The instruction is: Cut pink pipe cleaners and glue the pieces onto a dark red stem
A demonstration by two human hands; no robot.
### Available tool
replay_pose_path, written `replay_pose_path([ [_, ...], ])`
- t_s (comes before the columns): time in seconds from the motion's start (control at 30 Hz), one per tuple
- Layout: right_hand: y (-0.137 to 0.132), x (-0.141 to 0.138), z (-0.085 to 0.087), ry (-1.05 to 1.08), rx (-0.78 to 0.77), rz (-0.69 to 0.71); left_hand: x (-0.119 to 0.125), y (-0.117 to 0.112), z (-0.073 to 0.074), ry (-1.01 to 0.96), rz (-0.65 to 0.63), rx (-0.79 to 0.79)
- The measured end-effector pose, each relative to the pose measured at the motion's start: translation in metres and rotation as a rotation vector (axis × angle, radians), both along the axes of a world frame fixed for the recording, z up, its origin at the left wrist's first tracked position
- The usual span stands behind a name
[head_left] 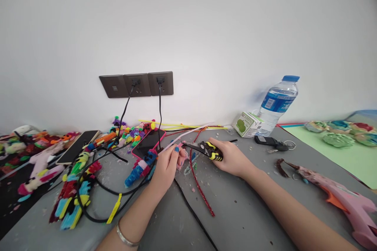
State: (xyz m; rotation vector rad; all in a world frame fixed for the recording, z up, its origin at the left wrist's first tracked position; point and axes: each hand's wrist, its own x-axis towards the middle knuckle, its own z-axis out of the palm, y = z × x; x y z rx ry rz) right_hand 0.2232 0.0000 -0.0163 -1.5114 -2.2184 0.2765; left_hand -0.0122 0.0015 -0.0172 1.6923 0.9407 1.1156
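Observation:
My left hand (pixel 167 164) is closed, thumb and fingers pinching a small pink fuzzy piece (pixel 182 161), partly hidden by the fingers. Around the black and yellow handles of a pair of pliers (pixel 212 151) is wrapped my right hand (pixel 234 157). The jaws point left and reach the pink piece at my left fingertips; whether they grip it is too small to tell. Just below the pliers, a red glittery pipe cleaner (pixel 202 192) lies on the grey table (pixel 235 219). A pale pipe cleaner (pixel 188 130) stretches behind my left hand.
Black cables (pixel 103 219) loop over the table's left side, among colourful pipe-cleaner figures (pixel 72 192) and two phones (pixel 79 147) (pixel 149 144). At the right are a juice box (pixel 246 124), a water bottle (pixel 278 104), keys (pixel 279 146) and a pink glue gun (pixel 338 192).

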Motion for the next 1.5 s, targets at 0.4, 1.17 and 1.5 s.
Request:
replay_pose_path([
  [0.4,0.0013,0.0029,-0.0019,0.002,-0.016,-0.004,-0.0031,-0.0007,-0.0029,0.036,0.128,0.028],
  [1.17,0.0004,0.0007,0.0007,-0.008,-0.018,0.009,-0.0021,0.0013,-0.0087,-0.009,0.116,0.023],
  [1.5,0.0002,0.0011,0.0003,-0.009,-0.026,0.011,0.0005,0.0009,-0.0069,-0.044,0.111,0.009],
])
